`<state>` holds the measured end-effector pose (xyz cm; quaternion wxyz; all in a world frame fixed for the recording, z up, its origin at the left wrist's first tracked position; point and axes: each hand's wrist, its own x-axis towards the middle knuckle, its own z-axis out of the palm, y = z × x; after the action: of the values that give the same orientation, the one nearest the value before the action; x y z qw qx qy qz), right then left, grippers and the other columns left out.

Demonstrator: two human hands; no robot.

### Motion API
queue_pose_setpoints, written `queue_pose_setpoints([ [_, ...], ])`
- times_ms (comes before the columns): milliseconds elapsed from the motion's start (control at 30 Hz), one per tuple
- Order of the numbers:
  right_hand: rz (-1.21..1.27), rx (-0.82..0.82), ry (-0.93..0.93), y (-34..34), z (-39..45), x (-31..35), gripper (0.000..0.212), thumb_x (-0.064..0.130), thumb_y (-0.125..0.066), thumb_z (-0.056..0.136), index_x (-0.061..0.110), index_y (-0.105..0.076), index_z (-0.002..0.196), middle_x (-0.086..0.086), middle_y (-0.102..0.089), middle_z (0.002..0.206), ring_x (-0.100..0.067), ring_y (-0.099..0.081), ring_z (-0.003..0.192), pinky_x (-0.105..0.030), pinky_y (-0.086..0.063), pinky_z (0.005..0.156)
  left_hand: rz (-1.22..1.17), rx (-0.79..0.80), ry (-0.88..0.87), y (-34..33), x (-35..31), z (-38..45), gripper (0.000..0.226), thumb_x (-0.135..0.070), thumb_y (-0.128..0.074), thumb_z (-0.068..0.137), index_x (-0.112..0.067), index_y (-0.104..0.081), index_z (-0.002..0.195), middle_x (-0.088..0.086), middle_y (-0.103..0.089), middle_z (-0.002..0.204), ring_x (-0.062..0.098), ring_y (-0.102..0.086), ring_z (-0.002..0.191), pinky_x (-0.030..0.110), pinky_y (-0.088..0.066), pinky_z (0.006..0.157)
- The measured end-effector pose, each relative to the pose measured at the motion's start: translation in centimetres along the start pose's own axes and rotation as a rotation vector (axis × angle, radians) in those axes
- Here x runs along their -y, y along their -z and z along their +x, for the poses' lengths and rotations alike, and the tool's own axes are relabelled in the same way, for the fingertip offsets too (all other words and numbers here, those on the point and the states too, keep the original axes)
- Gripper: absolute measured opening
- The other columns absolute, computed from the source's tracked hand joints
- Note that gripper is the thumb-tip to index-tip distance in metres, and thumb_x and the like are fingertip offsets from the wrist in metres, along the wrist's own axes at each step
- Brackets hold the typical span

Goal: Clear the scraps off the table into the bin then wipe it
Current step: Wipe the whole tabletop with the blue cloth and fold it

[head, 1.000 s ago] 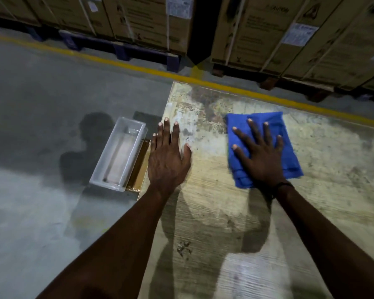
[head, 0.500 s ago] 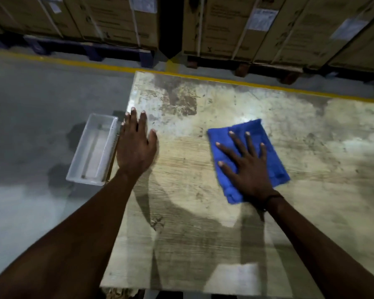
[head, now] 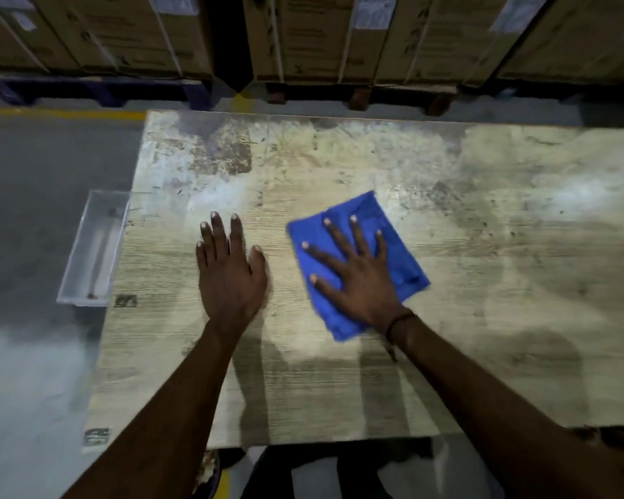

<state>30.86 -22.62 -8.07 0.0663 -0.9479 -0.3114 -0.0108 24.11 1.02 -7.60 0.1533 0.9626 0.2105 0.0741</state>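
right hand [head: 361, 279] flat, fingers spread, pressing blue cloth [head: 357, 262] mid-table | left hand [head: 231, 275] flat, grip open, on bare table [head: 339, 167] | clear bin [head: 94, 250] past left edge, contents blurred, maybe scraps | cardboard boxes [head: 321, 34] stacked far side

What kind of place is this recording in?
Most likely a warehouse: strapped cartons stacked on pallets, a yellow floor line on bare concrete, and a worn table.

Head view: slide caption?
Right hand presses blue cloth on worn table; left hand flat beside it.
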Motion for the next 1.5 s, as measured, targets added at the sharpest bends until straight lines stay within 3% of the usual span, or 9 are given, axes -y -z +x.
queue_pose_setpoints([
  [167, -0.002, 0.005, -0.201, 2.3, -8.9, -8.2, 0.058, 0.073, -0.033, 0.099, 0.057, -0.031, 0.155, 0.014, -0.012, 0.174, -0.025, -0.003, 0.162, -0.067, -0.014, 0.121, -0.008, 0.043, -0.021, -0.7, -4.3, -4.1, 0.067, -0.04, -0.034, 0.107, -0.016, -0.021, 0.168, 0.015, -0.008, 0.176, 0.036, -0.01, 0.162, 0.052, -0.018, 0.129],
  [300, 0.012, 0.042, -0.412, 3.1, -5.7, -15.5, 0.062, 0.074, -0.031, 0.097, 0.057, -0.028, 0.157, 0.015, -0.008, 0.174, -0.028, -0.005, 0.162, -0.071, -0.013, 0.12, -0.039, 0.08, -0.064, -1.6, -8.1, -6.5, 0.069, -0.04, -0.035, 0.106, -0.017, -0.019, 0.168, 0.013, -0.005, 0.177, 0.033, -0.005, 0.164, 0.05, -0.015, 0.131],
  [400, 0.057, 0.002, -0.46, 2.4, -0.9, -15.6, 0.061, 0.074, -0.034, 0.098, 0.057, -0.028, 0.156, 0.014, -0.008, 0.174, -0.034, -0.004, 0.161, -0.073, -0.008, 0.12, -0.049, 0.067, -0.066, -2.6, -10.3, -7.0, 0.069, -0.042, -0.035, 0.107, -0.017, -0.017, 0.169, 0.013, -0.003, 0.177, 0.033, -0.002, 0.164, 0.051, -0.013, 0.131],
  [533, 0.019, -0.019, -0.284, 1.2, -0.4, -10.8, 0.06, 0.072, -0.032, 0.1, 0.055, -0.027, 0.157, 0.007, -0.01, 0.175, -0.037, -0.006, 0.161, -0.072, -0.009, 0.119, -0.026, 0.043, -0.032, -3.3, -10.8, -6.8, 0.07, -0.044, -0.037, 0.106, -0.019, -0.018, 0.169, 0.013, -0.005, 0.177, 0.035, -0.007, 0.163, 0.052, -0.014, 0.13],
  [633, 0.013, 0.013, -0.029, 1.9, -6.1, -9.2, 0.059, 0.07, -0.034, 0.102, 0.054, -0.026, 0.158, 0.006, -0.007, 0.175, -0.033, 0.0, 0.162, -0.068, -0.006, 0.121, -0.026, 0.032, -0.034, -3.2, -10.7, -6.8, 0.07, -0.046, -0.038, 0.105, -0.021, -0.02, 0.168, 0.011, -0.007, 0.177, 0.035, -0.01, 0.163, 0.053, -0.016, 0.129],
  [700, 0.035, -0.002, -0.019, 2.5, -10.4, -11.0, 0.059, 0.069, -0.041, 0.101, 0.054, -0.031, 0.157, 0.008, -0.01, 0.175, -0.03, -0.002, 0.162, -0.067, -0.008, 0.122, -0.019, 0.036, -0.033, -3.0, -10.9, -6.9, 0.069, -0.048, -0.036, 0.106, -0.022, -0.019, 0.169, 0.01, -0.006, 0.177, 0.035, -0.01, 0.163, 0.053, -0.016, 0.129],
  [933, 0.021, 0.013, -0.466, 4.4, -13.3, -21.7, 0.06, 0.073, -0.037, 0.099, 0.061, -0.022, 0.156, 0.019, -0.005, 0.173, -0.025, -0.003, 0.162, -0.07, -0.01, 0.122, -0.026, 0.053, -0.03, -3.0, -11.0, -7.0, 0.068, -0.048, -0.035, 0.108, -0.023, -0.016, 0.169, 0.011, -0.004, 0.177, 0.034, -0.006, 0.163, 0.055, -0.015, 0.13],
  [1233, 0.018, -0.097, -0.894, 2.0, -11.4, -12.0, 0.062, 0.069, -0.03, 0.103, 0.052, -0.017, 0.161, 0.003, -0.009, 0.175, -0.037, -0.007, 0.16, -0.072, -0.011, 0.12, -0.039, 0.065, -0.04, -3.1, -10.8, -7.0, 0.069, -0.048, -0.036, 0.109, -0.021, -0.016, 0.169, 0.012, -0.004, 0.177, 0.036, -0.006, 0.163, 0.056, -0.016, 0.129],
  [1500, 0.028, -0.07, -0.706, 0.3, -7.7, -2.1, 0.063, 0.067, -0.028, 0.103, 0.049, -0.015, 0.163, -0.001, -0.002, 0.176, -0.039, 0.001, 0.161, -0.073, -0.005, 0.12, -0.062, 0.131, -0.261, -1.0, -4.5, -7.1, 0.062, -0.046, -0.035, 0.109, -0.03, -0.024, 0.167, 0.001, -0.008, 0.177, 0.026, -0.007, 0.164, 0.051, -0.015, 0.129],
])
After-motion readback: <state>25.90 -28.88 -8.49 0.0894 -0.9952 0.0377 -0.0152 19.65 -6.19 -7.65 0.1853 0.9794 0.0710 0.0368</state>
